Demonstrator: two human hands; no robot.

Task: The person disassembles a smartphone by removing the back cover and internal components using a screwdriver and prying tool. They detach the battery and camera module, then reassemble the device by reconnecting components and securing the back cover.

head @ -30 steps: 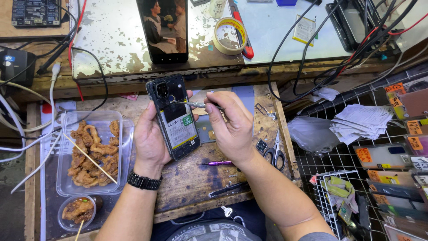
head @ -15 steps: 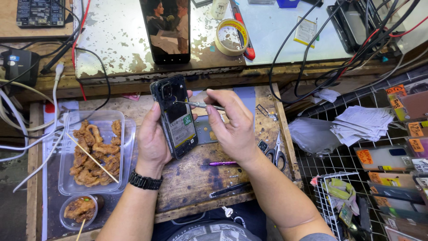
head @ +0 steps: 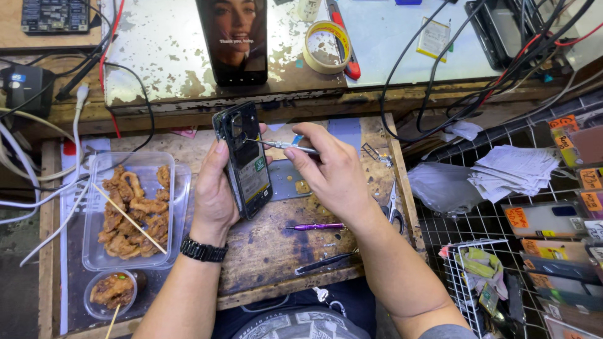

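My left hand (head: 217,191) grips an opened black phone (head: 246,160), held upright and tilted with its insides facing right. A black watch sits on that wrist. My right hand (head: 330,172) pinches thin metal tweezers (head: 282,145), whose tips touch the upper part of the phone's interior. Under my hands lies a worn wooden work board (head: 276,245). A grey back cover (head: 289,182) lies flat on the board just right of the phone.
A purple screwdriver (head: 313,226) and a black tool (head: 323,262) lie on the board. A clear tray of fried food (head: 129,210) with a skewer and a small sauce cup (head: 113,292) stand at left. Behind: an upright lit phone (head: 233,39), tape roll (head: 325,45), cables. Wire racks with papers (head: 515,172) at right.
Both hands hold nearly still. The tweezers' tips shifted slightly inside the phone, and the phone tilted a little more.
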